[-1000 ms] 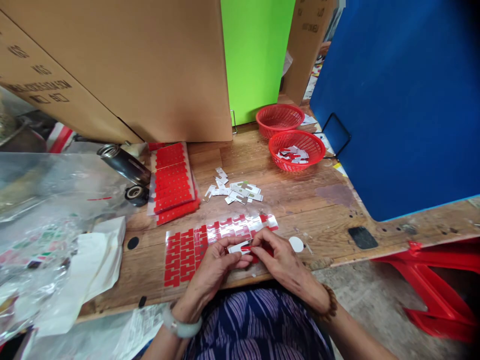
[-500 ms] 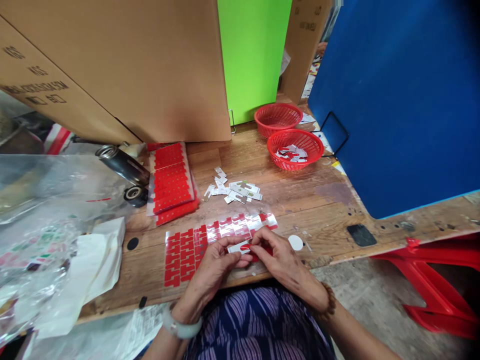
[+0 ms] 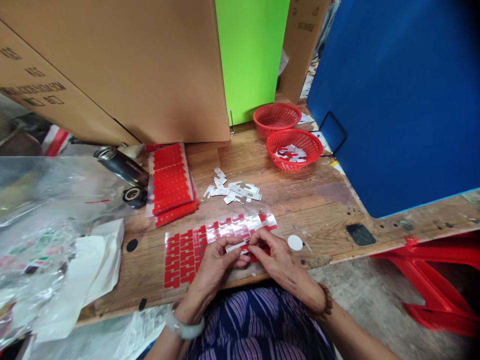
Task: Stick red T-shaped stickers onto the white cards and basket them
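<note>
My left hand point(image 3: 212, 262) pinches a small flat whitish plate point(image 3: 234, 246) between thumb and fingers, just above the table's front edge. Fingertips of my right hand point(image 3: 279, 257) close on a red sticker point(image 3: 245, 248) at the plate's right end. Under both hands lies a clear sheet of red stickers point(image 3: 187, 255), its right part partly covered by them. Beyond the sheet is a loose pile of slotted silvery plates point(image 3: 243, 192).
Two red plastic baskets stand at the back; the front basket point(image 3: 318, 146) holds several plates, some with red on them. Stacked red sticker sheets point(image 3: 170, 175) lie left, beside a dark flask point(image 3: 122, 166). Cardboard point(image 3: 168, 75), a green panel point(image 3: 251, 60) and a blue panel point(image 3: 393, 100) rise behind.
The plate has tilted slightly in my left hand, and my right fingertips have shifted a little along its red end. The view has moved slightly; the pile and baskets stay put.
</note>
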### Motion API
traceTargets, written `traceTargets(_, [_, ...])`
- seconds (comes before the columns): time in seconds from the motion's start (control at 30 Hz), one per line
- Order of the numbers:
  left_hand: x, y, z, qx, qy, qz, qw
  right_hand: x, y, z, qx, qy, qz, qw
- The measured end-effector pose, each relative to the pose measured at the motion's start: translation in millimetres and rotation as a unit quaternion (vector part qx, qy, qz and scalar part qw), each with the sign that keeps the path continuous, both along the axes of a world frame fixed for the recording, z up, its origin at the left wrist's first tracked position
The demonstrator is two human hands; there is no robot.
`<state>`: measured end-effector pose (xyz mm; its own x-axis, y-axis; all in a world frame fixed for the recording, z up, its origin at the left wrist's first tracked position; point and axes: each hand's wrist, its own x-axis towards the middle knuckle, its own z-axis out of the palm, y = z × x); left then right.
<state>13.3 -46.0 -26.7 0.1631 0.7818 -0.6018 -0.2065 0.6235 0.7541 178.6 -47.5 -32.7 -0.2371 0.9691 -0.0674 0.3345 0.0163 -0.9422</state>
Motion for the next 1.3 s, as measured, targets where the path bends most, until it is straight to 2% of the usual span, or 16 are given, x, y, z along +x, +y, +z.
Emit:
traceTargets(0.13, [-2, -1, -0.7, 0.008, 0.011, -0.002, 1.000, -2, -1, -2.3, 0.000, -0.024, -0.005, 1.000])
traceTargets(0.33, [0, 0, 0.5, 0.018, 0.038, 0.006, 0.999, -9, -5, 1.9, 0.069, -0.103, -0.026, 0.992])
traceTargets(0.67, [2, 4, 1.9, 0.017, 0.045, 0.032, 0.998, -14, -4, 10.7, 0.067, -0.136, -0.056, 0.987])
traceTargets(1.03, [4, 4, 4.2, 0.032, 0.064, 0.028, 0.997, -15, -6, 0.0, 0.127, -0.195, -0.058, 0.971])
traceTargets(1.3, [8, 1, 7.6, 0.043, 0.087, 0.027, 0.995, -17, -5, 1.5, 0.143, -0.236, -0.056, 0.959])
